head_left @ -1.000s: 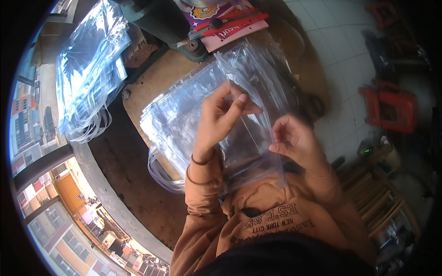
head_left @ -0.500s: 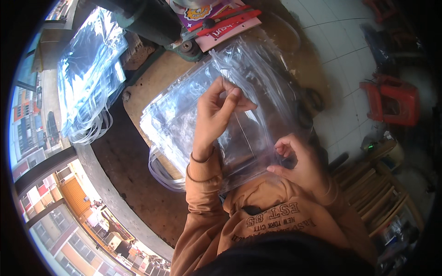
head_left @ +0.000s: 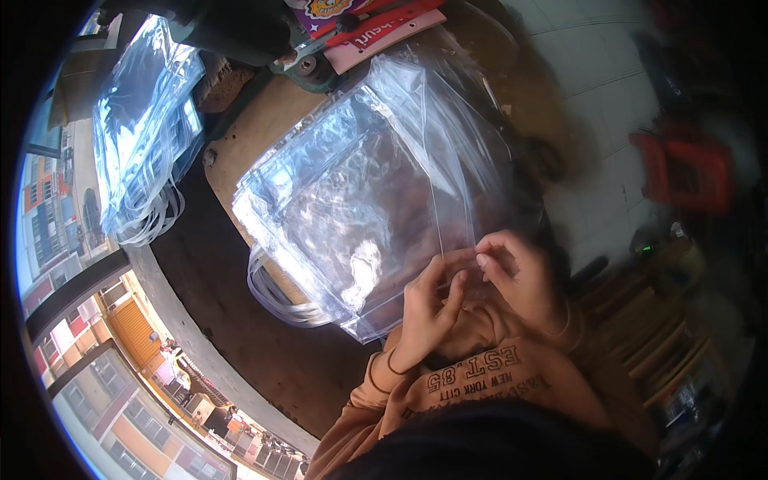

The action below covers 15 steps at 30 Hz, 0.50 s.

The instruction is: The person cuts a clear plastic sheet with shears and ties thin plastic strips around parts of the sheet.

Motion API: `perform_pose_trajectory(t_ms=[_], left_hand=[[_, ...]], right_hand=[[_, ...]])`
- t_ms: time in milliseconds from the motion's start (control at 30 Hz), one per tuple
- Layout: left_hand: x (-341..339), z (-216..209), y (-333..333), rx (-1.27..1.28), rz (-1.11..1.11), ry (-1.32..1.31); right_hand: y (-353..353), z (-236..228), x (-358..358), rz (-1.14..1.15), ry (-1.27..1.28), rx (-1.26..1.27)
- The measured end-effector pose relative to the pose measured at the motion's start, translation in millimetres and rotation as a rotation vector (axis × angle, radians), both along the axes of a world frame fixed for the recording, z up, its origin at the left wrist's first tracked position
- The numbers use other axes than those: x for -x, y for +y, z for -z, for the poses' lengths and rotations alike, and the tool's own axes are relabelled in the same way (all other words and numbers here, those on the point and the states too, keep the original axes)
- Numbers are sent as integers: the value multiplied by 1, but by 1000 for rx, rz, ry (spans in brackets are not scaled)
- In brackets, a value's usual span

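A stack of clear plastic bags (head_left: 344,192) lies on the worktop in front of me, its sheets shiny and creased. Both hands meet over the stack's near right edge. My left hand (head_left: 428,308) has its fingers bent and drawn together, pointing toward the right hand. My right hand (head_left: 520,276) is closed with thumb and fingertips together, right beside the left fingertips. Whatever thin thing they pinch is too fine and transparent to make out. A fine pale line runs down the top bag toward the left fingertips. Clear looped handles (head_left: 280,296) hang from the stack's left side.
More clear bags (head_left: 148,136) with dangling loops are piled at the far left. A dark machine body (head_left: 232,28) stands at the back, beside red and pink printed sheets (head_left: 384,40). On the right are a red stool (head_left: 688,172) on the tiled floor and a wooden rack (head_left: 640,344).
My left hand has come down and right, from above the middle of the stack to beside the right hand. The right fingers have closed together. More of the top bag shows.
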<state>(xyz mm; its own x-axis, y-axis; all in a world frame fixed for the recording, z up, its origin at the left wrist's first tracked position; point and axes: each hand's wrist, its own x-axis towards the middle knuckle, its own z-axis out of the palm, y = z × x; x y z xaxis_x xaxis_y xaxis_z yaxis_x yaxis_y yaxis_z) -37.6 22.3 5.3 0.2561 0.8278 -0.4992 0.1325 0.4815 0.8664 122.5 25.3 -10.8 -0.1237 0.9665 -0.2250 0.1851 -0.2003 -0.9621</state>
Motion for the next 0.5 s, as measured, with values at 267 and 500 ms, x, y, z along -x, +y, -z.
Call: perform_pose_trajectory(t_ms=[267,500], left_hand=[[-7,-5,3,27,-151,-213],[-17,-3,2,-1,-243,-203]], right_hand=[[16,0,-20,12,608,392],[0,-10,-19,4,426,203]])
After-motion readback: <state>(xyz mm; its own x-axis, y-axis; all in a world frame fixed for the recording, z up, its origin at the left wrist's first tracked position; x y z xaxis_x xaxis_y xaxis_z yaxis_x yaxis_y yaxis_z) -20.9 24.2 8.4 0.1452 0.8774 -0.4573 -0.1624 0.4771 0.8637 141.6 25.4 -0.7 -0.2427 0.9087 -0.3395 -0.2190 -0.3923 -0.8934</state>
